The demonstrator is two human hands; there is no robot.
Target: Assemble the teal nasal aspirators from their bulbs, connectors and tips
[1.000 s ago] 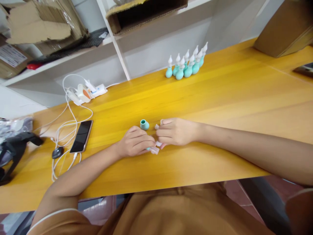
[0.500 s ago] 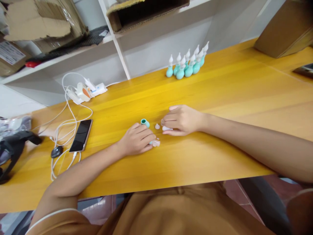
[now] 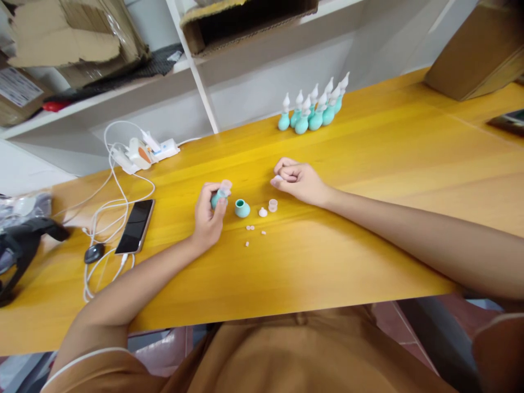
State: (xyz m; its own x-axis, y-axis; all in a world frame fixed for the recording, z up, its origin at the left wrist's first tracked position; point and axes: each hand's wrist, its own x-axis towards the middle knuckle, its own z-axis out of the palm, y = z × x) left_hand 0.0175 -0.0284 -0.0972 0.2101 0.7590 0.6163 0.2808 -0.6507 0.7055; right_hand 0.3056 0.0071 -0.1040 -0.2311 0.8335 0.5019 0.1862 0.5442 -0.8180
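My left hand (image 3: pixel 209 215) is closed around a teal squeeze bulb (image 3: pixel 218 200) whose clear collar (image 3: pixel 226 186) sticks up past the fingers. Just right of it, a second teal bulb (image 3: pixel 242 208) lies tilted on the table, its dark open mouth showing. My right hand (image 3: pixel 295 180) is raised with curled fingers, pinching a small whitish part (image 3: pixel 278 178), mostly hidden, that looks like a nozzle tip. Between the hands rest a small white pointed cap (image 3: pixel 262 212) and a clear collar ring (image 3: pixel 273 205). Several tiny pale pieces (image 3: pixel 250 227) lie nearer me.
Several assembled teal nasal aspirators (image 3: pixel 315 112) with white tips stand at the table's back. Left are a phone (image 3: pixel 135 226), white cables and a power strip (image 3: pixel 141 153). A cardboard box (image 3: pixel 477 52) sits back right, and a wooden table (image 3: pixel 327 262) spans the front.
My left hand has lifted and turned left with a bulb and collar, uncovering the other bulb and the tiny pieces. My right hand has moved up and away, revealing the clear ring.
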